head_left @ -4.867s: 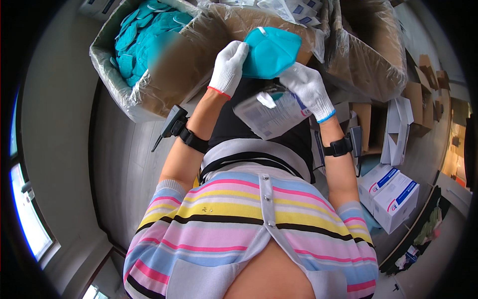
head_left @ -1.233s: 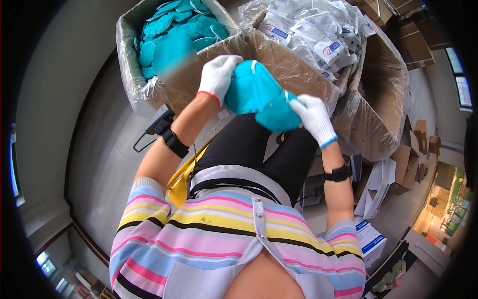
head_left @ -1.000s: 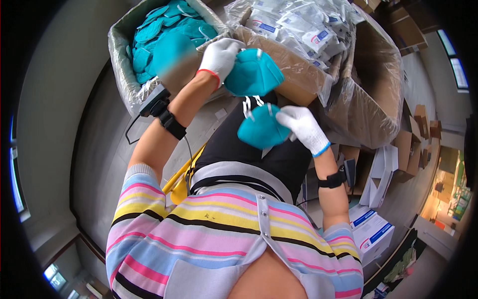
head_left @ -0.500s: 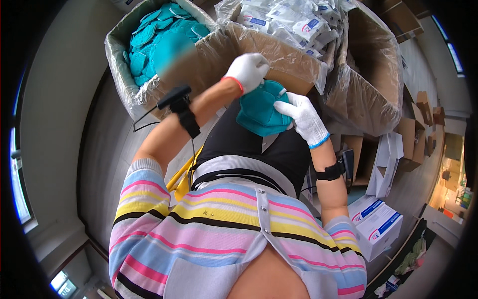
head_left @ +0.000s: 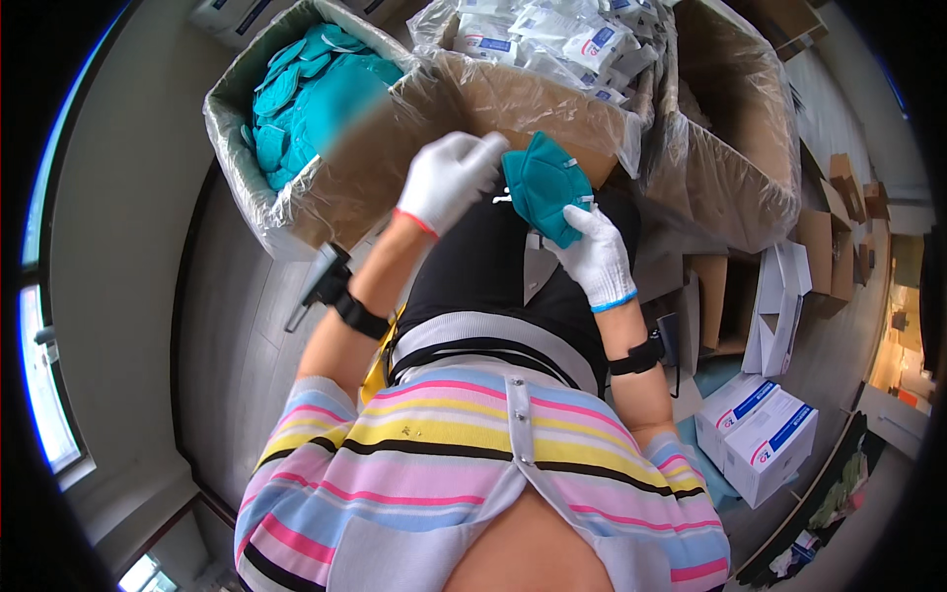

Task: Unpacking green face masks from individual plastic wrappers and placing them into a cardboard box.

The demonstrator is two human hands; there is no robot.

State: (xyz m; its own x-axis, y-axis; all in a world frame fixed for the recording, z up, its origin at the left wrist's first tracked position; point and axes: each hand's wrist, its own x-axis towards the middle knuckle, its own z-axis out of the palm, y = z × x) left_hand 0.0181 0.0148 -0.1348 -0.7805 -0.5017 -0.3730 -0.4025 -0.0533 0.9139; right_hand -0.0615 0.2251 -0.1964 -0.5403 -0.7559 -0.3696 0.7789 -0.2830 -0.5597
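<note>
At one o'clock, fingers of the right hand (head_left: 597, 259) grip teal face masks (head_left: 546, 187); the left hand's (head_left: 449, 180) fingers are blurred, closure unclear. Grey plank floor (head_left: 237, 311) and window (head_left: 49, 390) lie toward nine.

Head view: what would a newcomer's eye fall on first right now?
Probably the bright teal mask, perhaps more than one layered, held up near the centre in the white-gloved right hand, with the left hand just left of it. Next, the multicoloured striped top filling the lower middle, then the heap of teal masks in the plastic-lined box at upper left.
</note>
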